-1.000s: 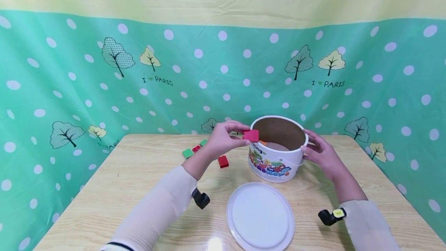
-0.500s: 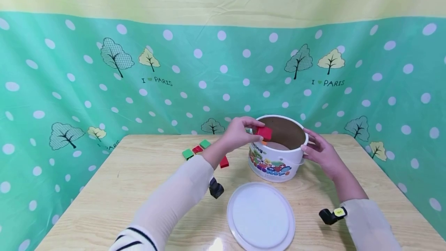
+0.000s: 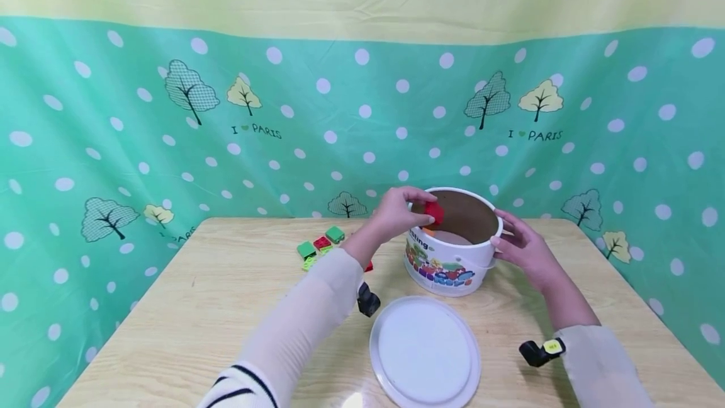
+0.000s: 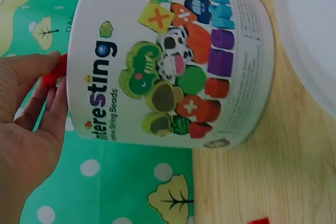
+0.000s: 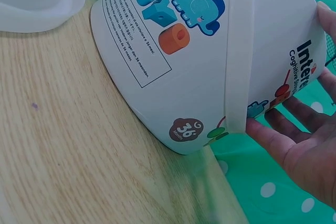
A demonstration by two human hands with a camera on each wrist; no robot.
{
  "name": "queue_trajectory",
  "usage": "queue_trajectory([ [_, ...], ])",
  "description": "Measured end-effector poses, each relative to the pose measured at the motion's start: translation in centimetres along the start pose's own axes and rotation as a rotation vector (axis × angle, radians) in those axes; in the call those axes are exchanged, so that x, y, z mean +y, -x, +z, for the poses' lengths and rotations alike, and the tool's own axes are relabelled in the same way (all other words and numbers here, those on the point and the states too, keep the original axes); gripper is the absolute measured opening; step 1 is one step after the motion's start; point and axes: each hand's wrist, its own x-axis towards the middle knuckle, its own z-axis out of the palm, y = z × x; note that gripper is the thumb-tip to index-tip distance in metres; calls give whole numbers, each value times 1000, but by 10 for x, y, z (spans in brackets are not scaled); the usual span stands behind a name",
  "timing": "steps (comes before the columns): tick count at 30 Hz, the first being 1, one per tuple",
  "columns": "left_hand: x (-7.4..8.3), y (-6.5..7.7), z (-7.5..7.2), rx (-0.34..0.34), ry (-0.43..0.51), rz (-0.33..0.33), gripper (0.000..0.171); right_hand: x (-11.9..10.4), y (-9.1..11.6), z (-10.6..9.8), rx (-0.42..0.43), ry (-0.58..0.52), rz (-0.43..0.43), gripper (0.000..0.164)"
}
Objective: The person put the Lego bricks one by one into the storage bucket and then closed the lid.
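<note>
I had a red block (image 3: 434, 213) pinched between the thumb and fingers of my left hand (image 3: 396, 209), at the mouth of the white bucket (image 3: 444, 269), beside its left rim; in the left wrist view the rim hid part of the block. My right hand (image 3: 527, 247) was spread wide on the bucket's opposite side, thumb and fingers apart and touching it. The bucket stood upright, with an orange piece (image 3: 428, 232) visible inside. Just in front of it, a round white lid (image 3: 425, 350) lay flat on the desk (image 3: 215, 307). To the left, near the back edge, a small group of green, red and yellow-green blocks (image 3: 322, 243) lay close together, partly covered by my left arm.
</note>
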Motion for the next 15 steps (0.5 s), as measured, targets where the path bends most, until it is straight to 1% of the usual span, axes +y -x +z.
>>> queue_trajectory([
  [5, 4, 1, 0, 17, 69, 73, 36, 0, 1, 1, 1, -8, -1, 70],
  [7, 6, 1, -1, 17, 78, 79, 36, -1, 1, 1, 4, -7, 1, 70],
  [12, 7, 7, -6, -20, 65, 81, 37, -3, 3, 1, 6, 6, 10, 72],
  [15, 6, 14, -11, -49, 89, 102, 39, -3, 2, 2, 2, 0, 3, 72],
])
